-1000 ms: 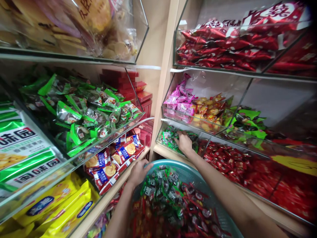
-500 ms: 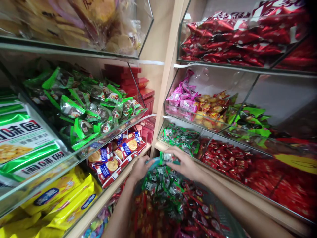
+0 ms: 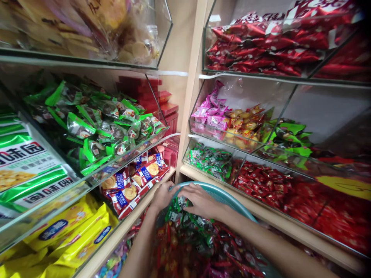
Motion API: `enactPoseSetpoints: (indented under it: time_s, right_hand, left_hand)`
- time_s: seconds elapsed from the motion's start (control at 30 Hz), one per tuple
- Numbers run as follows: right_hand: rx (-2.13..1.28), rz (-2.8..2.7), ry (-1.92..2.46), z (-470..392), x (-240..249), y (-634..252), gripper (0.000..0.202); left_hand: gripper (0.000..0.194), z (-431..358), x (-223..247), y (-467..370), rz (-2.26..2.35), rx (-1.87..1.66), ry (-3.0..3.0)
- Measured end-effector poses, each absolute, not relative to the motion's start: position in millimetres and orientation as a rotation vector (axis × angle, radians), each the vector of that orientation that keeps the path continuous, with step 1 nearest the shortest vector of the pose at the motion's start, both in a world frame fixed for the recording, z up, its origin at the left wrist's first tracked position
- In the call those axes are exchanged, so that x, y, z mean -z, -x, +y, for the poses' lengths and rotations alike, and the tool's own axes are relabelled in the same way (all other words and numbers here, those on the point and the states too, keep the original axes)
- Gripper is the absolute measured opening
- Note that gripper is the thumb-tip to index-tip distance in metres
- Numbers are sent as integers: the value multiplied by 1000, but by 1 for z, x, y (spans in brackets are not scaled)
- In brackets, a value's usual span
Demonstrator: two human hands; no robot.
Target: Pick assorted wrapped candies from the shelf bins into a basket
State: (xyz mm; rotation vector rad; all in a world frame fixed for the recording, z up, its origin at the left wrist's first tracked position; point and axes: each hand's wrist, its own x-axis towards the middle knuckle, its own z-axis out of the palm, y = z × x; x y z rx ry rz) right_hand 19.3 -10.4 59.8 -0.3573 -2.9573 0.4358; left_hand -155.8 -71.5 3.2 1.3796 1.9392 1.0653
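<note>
A teal plastic basin [image 3: 232,194] holds wrapped candies, green ones toward its far side and dark red ones [image 3: 232,251] nearer to me. My left hand [image 3: 162,197] grips the basin's far left rim, its fingers curled over the edge. Inside the rim, my right hand [image 3: 201,201] reaches in from the right. Its bent fingers and thumb close round green-wrapped candies [image 3: 181,202] on top of the pile. The palm hides some of the candies under it.
Beyond the basin, a clear bin holds similar green-wrapped candies [image 3: 210,160], beside red-wrapped candies [image 3: 262,179]. Wooden shelf edges [image 3: 139,216] meet in the corner. Green snack packs [image 3: 116,123], red-and-blue biscuit packs [image 3: 136,181] and yellow bags [image 3: 69,235] fill the left shelves.
My right hand has moved down and left, bringing green-wrapped candy from above the rim into the basin. More of the basin's right rim shows. My left hand stays at the rim.
</note>
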Motion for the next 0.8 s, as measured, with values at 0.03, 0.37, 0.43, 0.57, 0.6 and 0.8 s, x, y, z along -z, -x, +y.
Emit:
enactPoseSetpoints:
  time_s: [0.03,0.37,0.43,0.57,0.6,0.8]
  right_hand:
    - [-412,-2963,374,-11,-58,-18,34]
    - [-468,-2753,441,-11,-72,-23,43]
    - [-454,-2621,481,2,-82,-23,34]
    - [-323,-2445,629,54,-88,-19,21]
    - [-277,-2438,668,70,-87,-17,20]
    - [-73,-2600,873,130,-79,0,37]
  left_hand:
    - [42,-71,-3,156,1941,-1064,-1386]
    - [43,-70,-1,159,1938,-1021,-1373]
    - [42,-70,0,158,1937,-1039,-1363]
    - [42,-70,0,157,1956,-1048,-1334]
    - [42,-71,0,157,1960,-1043,-1330]
    - [42,-70,-1,157,1974,-1029,-1356]
